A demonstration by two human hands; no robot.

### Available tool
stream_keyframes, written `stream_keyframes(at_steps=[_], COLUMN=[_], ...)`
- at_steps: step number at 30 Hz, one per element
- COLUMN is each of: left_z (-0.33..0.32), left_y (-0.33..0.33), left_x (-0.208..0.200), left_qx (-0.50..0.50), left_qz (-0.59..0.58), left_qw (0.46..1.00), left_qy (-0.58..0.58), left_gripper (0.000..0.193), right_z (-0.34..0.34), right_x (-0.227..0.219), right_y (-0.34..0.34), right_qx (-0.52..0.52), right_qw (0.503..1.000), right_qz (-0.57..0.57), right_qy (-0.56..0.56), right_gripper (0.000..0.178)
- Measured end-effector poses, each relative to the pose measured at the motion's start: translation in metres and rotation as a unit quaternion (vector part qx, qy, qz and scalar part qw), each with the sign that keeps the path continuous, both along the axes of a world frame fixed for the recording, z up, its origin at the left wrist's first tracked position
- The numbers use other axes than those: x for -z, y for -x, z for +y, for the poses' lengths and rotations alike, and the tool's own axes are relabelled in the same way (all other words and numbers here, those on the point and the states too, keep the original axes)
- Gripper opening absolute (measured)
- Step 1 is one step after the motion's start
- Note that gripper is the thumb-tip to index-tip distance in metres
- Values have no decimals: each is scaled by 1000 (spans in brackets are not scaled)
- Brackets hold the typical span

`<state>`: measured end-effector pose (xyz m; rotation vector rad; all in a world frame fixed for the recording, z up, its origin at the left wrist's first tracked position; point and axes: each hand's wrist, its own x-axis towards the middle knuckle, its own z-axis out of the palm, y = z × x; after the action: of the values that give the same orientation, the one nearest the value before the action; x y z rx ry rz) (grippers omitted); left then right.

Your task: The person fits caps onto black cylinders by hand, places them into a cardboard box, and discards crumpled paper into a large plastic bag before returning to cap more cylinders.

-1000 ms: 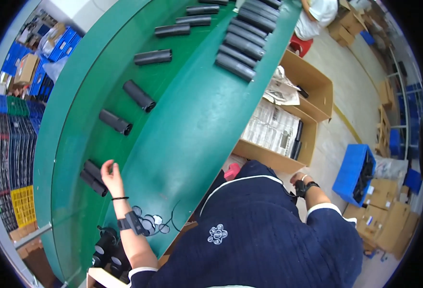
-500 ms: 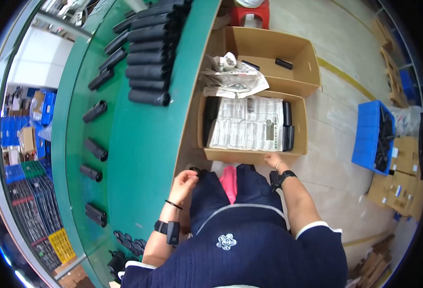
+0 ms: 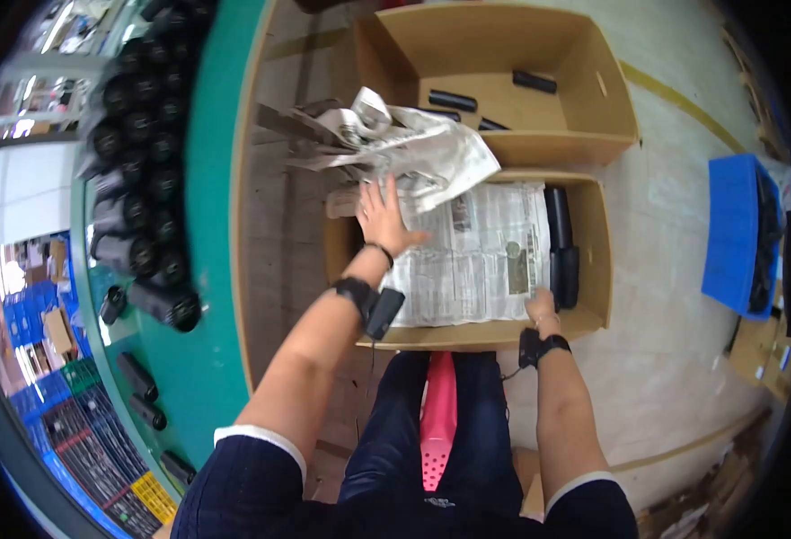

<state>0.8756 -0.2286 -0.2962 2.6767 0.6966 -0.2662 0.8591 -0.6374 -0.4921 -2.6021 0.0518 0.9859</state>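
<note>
My left hand [image 3: 380, 218] is open, its fingers spread, and reaches over the left part of a cardboard box [image 3: 467, 336]. It lies against the near edge of a crumpled pile of newspaper [image 3: 440, 162]. A flat newspaper sheet [image 3: 476, 256] covers most of the box's contents. At the sheet's near right corner, my right hand [image 3: 543, 310] has its fingers curled in; whether they grip the paper is hidden. Black cylinders [image 3: 563, 274] stand out along the box's right side, beside the sheet.
Behind stands a larger cardboard box [image 3: 584, 81] with several loose black cylinders [image 3: 534, 82] inside. Many black cylinders [image 3: 139, 180] are stacked on the green table [image 3: 211, 108] to the left. A blue crate [image 3: 732, 238] sits on the floor at right. A pink stool [image 3: 438, 413] shows between my legs.
My left hand has moved forward from beside the table to the newspaper pile, opening its fingers. My right hand has gone from the box's near edge onto the sheet's corner. The view has shifted.
</note>
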Motion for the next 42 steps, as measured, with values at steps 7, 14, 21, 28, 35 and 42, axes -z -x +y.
stream_keyframes(at_steps=[7,14,21,28,35,42], left_z=[91,48,-26,-208,-375,-494], left_y=[-16,19,117,146,115,94], left_x=[106,39,-31,-112,-248,-277], left_qx=[35,-245,-155,-66,26,442], left_qz=[-65,-383,-249,178,286,104], left_qw=[992,863,903,759,680,724], left_qy=[-102,221,314,622,675,519], left_gripper=[47,17,18,20,43,37], right_z=[153,141,121,46,-100,-360], right_x=[-9,0,-157,-330,-409,-458], right_y=[-10,10,40,103,132,238], right_qx=[131,40,299,384,566,581], right_qw=[990,997,795,690,632,685], right_qz=[-5,-58,-49,2,-202,-420], right_qy=[51,44,-525,-614,-489,-128], right_gripper=[106,47,24,103,95,49])
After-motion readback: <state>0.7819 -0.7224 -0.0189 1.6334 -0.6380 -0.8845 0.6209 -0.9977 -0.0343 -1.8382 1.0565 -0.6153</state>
